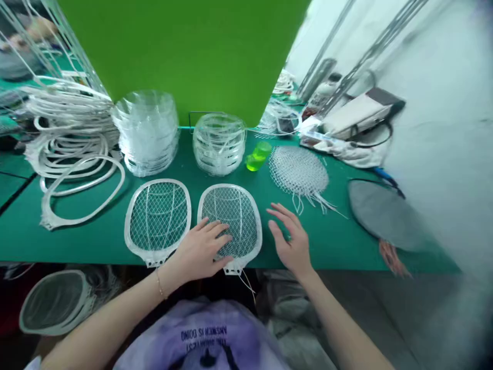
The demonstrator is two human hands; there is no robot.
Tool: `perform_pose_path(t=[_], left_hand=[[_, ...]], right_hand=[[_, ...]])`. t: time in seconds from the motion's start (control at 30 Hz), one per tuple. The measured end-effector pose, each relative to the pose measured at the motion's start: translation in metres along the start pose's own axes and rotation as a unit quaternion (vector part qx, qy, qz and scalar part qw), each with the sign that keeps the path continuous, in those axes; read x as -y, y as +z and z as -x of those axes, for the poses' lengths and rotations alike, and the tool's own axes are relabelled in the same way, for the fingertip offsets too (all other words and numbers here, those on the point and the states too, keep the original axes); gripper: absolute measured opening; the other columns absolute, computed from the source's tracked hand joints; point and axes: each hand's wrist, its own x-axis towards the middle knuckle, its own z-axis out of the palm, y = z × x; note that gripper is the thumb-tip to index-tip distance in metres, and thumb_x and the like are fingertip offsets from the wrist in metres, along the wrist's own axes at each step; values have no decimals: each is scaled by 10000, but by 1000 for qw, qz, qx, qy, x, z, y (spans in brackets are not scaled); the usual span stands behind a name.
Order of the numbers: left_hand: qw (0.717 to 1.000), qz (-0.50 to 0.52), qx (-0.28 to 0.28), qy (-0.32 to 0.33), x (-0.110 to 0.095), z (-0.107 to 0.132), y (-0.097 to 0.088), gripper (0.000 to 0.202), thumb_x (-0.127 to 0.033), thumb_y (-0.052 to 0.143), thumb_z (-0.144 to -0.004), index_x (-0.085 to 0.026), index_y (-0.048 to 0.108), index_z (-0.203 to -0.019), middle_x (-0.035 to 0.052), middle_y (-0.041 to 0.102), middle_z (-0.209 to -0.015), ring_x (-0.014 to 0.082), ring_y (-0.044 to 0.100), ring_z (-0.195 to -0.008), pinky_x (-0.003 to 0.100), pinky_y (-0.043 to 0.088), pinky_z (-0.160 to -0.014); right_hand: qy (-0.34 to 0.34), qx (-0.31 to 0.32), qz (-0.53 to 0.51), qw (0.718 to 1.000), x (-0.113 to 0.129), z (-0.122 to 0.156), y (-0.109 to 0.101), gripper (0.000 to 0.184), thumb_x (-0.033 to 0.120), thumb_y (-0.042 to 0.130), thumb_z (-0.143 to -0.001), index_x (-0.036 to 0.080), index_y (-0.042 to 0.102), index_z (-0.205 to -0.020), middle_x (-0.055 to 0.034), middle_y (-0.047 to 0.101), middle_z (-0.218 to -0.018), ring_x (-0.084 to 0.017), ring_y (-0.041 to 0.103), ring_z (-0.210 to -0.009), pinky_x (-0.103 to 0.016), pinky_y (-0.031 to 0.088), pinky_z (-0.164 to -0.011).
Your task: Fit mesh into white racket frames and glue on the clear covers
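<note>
My left hand (pixel 205 247) lies palm down with its fingers spread over the lower left of a white racket-shaped frame with fine mesh (pixel 246 221). Thin pale wires hang from that frame's neck at the table edge. To the left sits a second white frame with coarser diamond mesh (pixel 157 216), its neck partly behind my left wrist. My right hand (pixel 290 239) is open, thumb and fingers apart, just right of the fine-mesh frame and holding nothing. Beyond it lies a stack of loose metal mesh sheets (pixel 299 172) with stray strands.
White frames (pixel 73 118) pile up at the left. Two stacks of clear rings, one taller (pixel 148 133) and one shorter (pixel 219 146), stand before a green panel (pixel 185 56). A green container (pixel 259 155) and a dark-rimmed grey mesh piece (pixel 381 210) are rightward. Finished-looking frames (pixel 54 303) sit below the table.
</note>
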Motion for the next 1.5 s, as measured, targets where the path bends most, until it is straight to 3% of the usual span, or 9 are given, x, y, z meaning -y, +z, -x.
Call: perform_pose_path(t=[0.17, 0.4, 0.57, 0.73, 0.9, 1.13, 1.23, 1.4, 1.5], left_hand=[[999, -10, 13, 34, 5, 9, -1, 678, -522, 623, -902, -256, 441, -1499, 108, 385, -1592, 389, 337, -1464, 592, 281, -1176], [998, -8, 28, 51, 14, 11, 2, 683, -604, 595, -908, -370, 393, -1517, 48, 233, -1656, 384, 197, -1515, 671, 160, -1181], [999, 5, 24, 38, 15, 16, 6, 683, -624, 566, -917, -378, 373, -1524, 32, 247, -1653, 382, 215, -1511, 685, 150, -1178], [998, 8, -38, -42, 15, 21, 6, 864, -661, 603, -866, -282, 283, -1573, 66, 205, -1667, 403, 130, -1525, 623, 250, -1186], [988, 65, -55, -127, 15, 26, 5, 1024, -610, 683, -833, -309, 76, -1601, 92, 177, -1674, 358, 242, -1509, 520, 420, -1122], [984, 69, -85, -142, 18, 25, 11, 1214, -636, 740, -767, -324, -97, -1589, 122, 217, -1659, 344, 258, -1506, 613, 145, -1220], [983, 70, -93, -144, 17, 26, 13, 1245, -643, 741, -762, -305, -128, -1586, 130, 208, -1660, 334, 244, -1512, 581, 183, -1223], [981, 57, -112, -150, 14, 33, 8, 1251, -694, 727, -741, -281, -88, -1596, 136, 199, -1662, 344, 236, -1513, 562, 205, -1223], [977, 67, -128, -155, 13, 36, 6, 1219, -705, 696, -765, -272, -81, -1598, 141, 206, -1659, 339, 255, -1508, 545, 242, -1218]], right_hand=[[-143, 137, 37, 979, -9, 38, -10, 407, 136, 474, -921, 240, 646, -1275, -71, 688, -1281, -267, 570, -1296, -552, 374, -1148], [-111, 222, 29, 968, -11, 35, -15, 474, 189, 423, -953, 300, 586, -1384, -25, 632, -1373, -256, 451, -1406, -593, 298, -1182], [8, 97, -8, 995, -15, 33, -12, 390, 245, 477, -976, 273, 622, -1337, -74, 627, -1375, -253, 529, -1332, -526, 427, -1111], [106, 112, -34, 987, -13, 23, 1, 313, 391, 550, -959, 262, 726, -1183, -80, 674, -1305, -284, 546, -1307, -547, 438, -1095], [163, 112, -60, 979, -2, 10, 9, 337, 435, 594, -916, 236, 753, -1135, -90, 699, -1260, -283, 579, -1266, -527, 447, -1092], [261, 91, -77, 958, 14, 0, 4, 355, 544, 701, -806, 243, 793, -970, -100, 726, -1191, -308, 636, -1141, -465, 552, -895], [348, 73, -161, 921, 17, -6, 4, 422, 548, 782, -723, 205, 771, -967, -115, 761, -1062, -269, 712, -905, -376, 586, -697], [502, 74, -343, 791, 17, -16, 5, 603, 468, 942, -496, 166, 703, -960, -92, 780, -836, -225, 743, -706, -320, 624, -659], [499, 45, -365, 785, 17, -17, 4, 692, 422, 955, -495, 189, 657, -1075, -52, 782, -826, -206, 748, -696, -289, 631, -650]])
